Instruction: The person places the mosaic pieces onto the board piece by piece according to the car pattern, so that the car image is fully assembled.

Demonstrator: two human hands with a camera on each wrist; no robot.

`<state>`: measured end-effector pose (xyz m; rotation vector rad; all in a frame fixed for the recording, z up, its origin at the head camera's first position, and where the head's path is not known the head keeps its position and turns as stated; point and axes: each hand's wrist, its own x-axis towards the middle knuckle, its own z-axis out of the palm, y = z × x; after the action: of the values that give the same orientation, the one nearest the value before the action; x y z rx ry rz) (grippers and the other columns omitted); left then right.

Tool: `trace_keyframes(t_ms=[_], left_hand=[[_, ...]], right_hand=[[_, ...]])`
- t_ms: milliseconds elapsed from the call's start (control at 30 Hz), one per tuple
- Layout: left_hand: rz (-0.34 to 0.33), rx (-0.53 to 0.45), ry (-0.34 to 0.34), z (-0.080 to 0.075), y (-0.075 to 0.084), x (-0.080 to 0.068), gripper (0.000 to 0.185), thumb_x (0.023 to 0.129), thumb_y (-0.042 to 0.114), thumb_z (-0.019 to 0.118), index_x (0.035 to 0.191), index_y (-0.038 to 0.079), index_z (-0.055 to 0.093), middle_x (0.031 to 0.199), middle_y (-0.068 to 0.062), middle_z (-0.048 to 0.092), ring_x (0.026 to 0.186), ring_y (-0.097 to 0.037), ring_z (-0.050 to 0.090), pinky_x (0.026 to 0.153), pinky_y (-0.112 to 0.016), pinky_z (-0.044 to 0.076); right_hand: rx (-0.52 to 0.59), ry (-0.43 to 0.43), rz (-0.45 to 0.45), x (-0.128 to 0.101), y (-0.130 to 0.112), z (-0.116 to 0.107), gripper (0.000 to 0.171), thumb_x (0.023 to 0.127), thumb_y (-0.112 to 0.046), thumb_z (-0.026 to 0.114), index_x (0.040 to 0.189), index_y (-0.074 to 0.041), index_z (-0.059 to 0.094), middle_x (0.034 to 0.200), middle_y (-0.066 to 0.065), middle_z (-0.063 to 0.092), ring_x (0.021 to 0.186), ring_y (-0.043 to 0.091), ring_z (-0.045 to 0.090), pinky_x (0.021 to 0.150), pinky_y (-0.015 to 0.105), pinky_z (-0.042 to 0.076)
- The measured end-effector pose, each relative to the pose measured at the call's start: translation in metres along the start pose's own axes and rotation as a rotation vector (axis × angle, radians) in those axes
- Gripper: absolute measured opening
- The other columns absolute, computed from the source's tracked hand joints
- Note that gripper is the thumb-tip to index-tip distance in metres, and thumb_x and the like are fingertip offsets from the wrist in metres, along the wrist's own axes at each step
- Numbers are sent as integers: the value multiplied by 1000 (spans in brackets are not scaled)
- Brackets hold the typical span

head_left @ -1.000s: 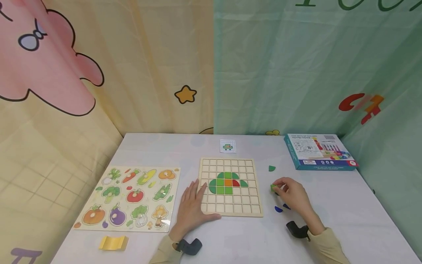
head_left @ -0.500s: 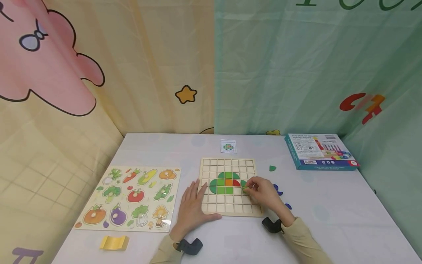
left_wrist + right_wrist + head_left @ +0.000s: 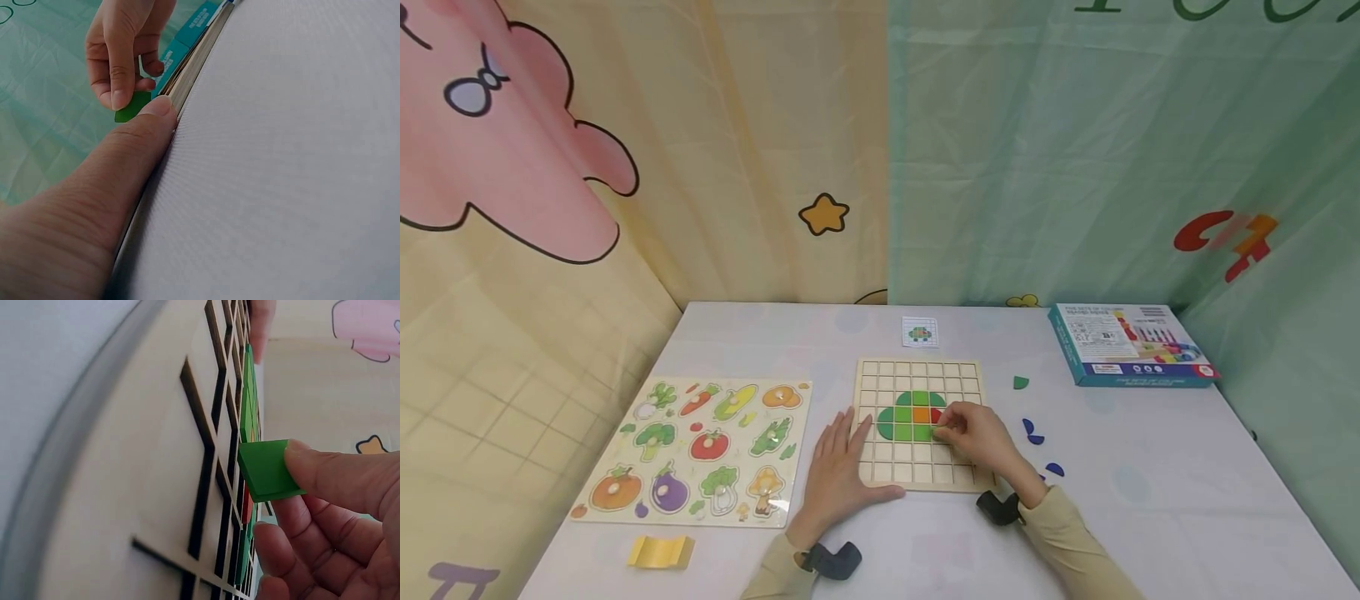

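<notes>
Left hand [image 3: 838, 473] outspread, right hand [image 3: 981, 435] in pinch

You were in a curtained-off play corner; whether in a home or a studio, you could not tell. A cream curtain [image 3: 737, 108] with a pink cartoon figure [image 3: 512, 150] and a green curtain [image 3: 1037, 150] hung around your white surface [image 3: 1150, 475], which bore a vegetable puzzle [image 3: 707, 446], a grid board [image 3: 920, 472] and a printed box [image 3: 1131, 346].

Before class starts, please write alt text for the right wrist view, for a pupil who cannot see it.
The right hand pinches a green square tile close to a wooden grid board. Green pieces and a red piece sit in the grid beyond it, and part of the left hand shows at the top.
</notes>
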<state>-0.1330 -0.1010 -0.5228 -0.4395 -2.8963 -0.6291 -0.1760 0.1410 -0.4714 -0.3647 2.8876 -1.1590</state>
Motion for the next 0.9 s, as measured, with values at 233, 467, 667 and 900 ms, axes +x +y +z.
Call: trace_keyframes(t_ms=[233, 467, 667, 900], left_hand=[[-8, -5, -2, -3, 1, 0, 117, 59, 85, 58, 149, 14, 31, 155, -15, 17, 142, -30, 11, 113, -44, 10], [-11, -4, -6, -3, 1, 0, 118, 59, 85, 58, 149, 14, 31, 155, -15, 17, 142, -30, 10, 113, -45, 10], [-6, 2, -3, -2, 0, 0, 117, 60, 86, 57, 149, 14, 31, 155, -15, 17, 142, -30, 11, 113, -44, 10], [0, 4, -1, -2, 1, 0, 117, 60, 86, 56, 149, 14, 32, 155, -15, 18, 141, -31, 13, 113, -45, 12]], right_hand=[[37, 2, 43, 2, 2, -3, 13, 78, -16, 79, 75, -15, 66, 68, -7, 55, 63, 14, 48, 57, 29, 41], [22, -10, 43, 3, 5, -2, 9, 79, -14, 78, 75, -16, 69, 66, -9, 55, 61, 12, 48, 56, 28, 40], [-20, 1, 33, 3, 5, -1, 8, 81, -12, 76, 76, -16, 71, 69, -10, 58, 63, 11, 50, 58, 29, 43], [-78, 1, 42, 3, 5, 0, 8, 82, -15, 75, 76, -17, 70, 70, -10, 58, 64, 10, 50, 60, 30, 43]])
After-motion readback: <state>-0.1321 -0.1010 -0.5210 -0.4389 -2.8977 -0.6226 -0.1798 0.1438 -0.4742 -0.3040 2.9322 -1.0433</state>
